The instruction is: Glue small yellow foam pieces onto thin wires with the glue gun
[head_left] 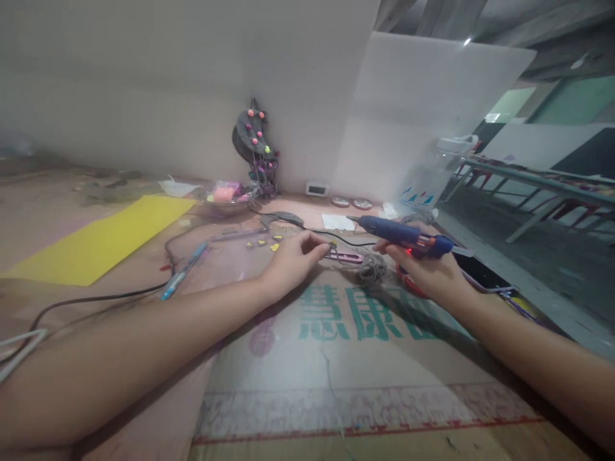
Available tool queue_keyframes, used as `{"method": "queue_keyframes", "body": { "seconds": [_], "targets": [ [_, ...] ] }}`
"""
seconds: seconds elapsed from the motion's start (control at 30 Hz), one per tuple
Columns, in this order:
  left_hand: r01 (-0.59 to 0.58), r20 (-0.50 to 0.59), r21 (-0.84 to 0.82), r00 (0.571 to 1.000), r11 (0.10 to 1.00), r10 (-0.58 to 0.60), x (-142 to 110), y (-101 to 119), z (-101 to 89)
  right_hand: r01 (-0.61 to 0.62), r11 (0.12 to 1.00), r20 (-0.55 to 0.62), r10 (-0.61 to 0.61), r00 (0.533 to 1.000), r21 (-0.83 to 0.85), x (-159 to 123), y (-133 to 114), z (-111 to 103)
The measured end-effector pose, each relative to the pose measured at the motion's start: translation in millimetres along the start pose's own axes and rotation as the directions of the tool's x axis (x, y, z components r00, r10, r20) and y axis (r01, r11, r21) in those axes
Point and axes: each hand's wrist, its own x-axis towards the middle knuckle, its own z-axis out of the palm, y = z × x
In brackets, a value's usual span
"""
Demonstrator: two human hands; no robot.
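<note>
My right hand [427, 269] is closed around a blue glue gun [403, 235] whose nozzle points left over the table. My left hand [293, 259] reaches forward with its fingertips pinched on a small yellow piece [332, 244]. Just beyond that piece lies a pink handled tool [346, 257], beside a tangle of grey twine [372, 270]. A few more small yellow pieces [262, 243] lie to the left of my left hand. A black cord [350, 242] runs from the gun across the table.
A flattened cardboard sheet with green characters [346, 333] covers the table front. A yellow sheet [100, 243] lies left, a blue pen [185, 270] near it. A dark hanging ornament with bright beads [257, 144] stands at the wall, a bowl of coloured bits [227, 195] below. A phone [480, 272] lies right.
</note>
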Motion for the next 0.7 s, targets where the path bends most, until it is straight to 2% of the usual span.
{"method": "queue_keyframes", "body": {
  "seconds": [0.1,0.17,0.27,0.33,0.4,0.57,0.7],
  "targets": [
    [-0.001,0.007,0.025,1.000,1.000,0.001,0.9,-2.8,1.0,0.006,0.999,-0.039,-0.004,0.999,0.039,22.5,12.4,-0.8],
    [-0.010,0.013,0.036,1.000,0.999,0.010,0.5,-2.8,1.3,-0.036,0.999,-0.037,0.035,0.999,-0.003,43.4,26.1,2.0],
    [-0.013,0.024,0.044,1.000,0.999,0.012,-1.5,0.2,1.6,-0.220,0.944,-0.013,0.223,0.975,-0.244,76.6,51.4,10.6],
    [-0.003,0.024,0.048,1.000,0.999,0.002,-3.0,3.3,1.8,-0.255,0.894,0.040,0.289,0.956,-0.368,95.1,68.1,18.4],
    [0.005,0.028,0.047,1.000,0.999,-0.007,-4.3,6.0,1.9,-0.261,0.867,0.066,0.318,0.946,-0.423,108.4,81.9,26.7],
    [0.015,0.039,0.060,0.999,0.998,-0.017,-4.0,7.7,1.6,-0.249,0.835,0.116,0.346,0.931,-0.491,121.1,100.1,39.2],
    [0.020,0.042,0.055,0.999,0.998,-0.022,-3.5,7.2,1.7,-0.200,0.795,0.144,0.338,0.930,-0.572,117.1,102.0,32.7]
  ]
}}
